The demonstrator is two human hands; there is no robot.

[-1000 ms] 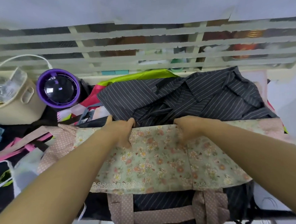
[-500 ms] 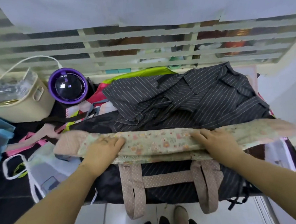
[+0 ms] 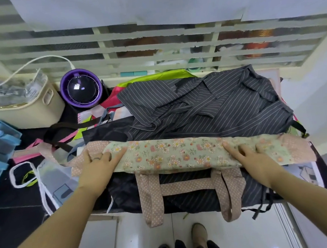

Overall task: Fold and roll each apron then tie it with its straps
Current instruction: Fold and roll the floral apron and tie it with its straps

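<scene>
A dark striped apron (image 3: 206,109) is lying rumpled at the back, and just in front of it, overlapping its near edge, the floral apron (image 3: 172,154) is lying folded into a long narrow band running left to right. Its dotted straps (image 3: 152,198) are hanging down below it. The left hand (image 3: 97,163) and right hand (image 3: 252,154) are pressing flat near the band's two ends, fingers straight and spread

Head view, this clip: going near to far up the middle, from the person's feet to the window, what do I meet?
Shoe → polka-dot straps hanging over the table edge → folded floral apron → grey striped apron → lime-green fabric → slatted window.
</scene>
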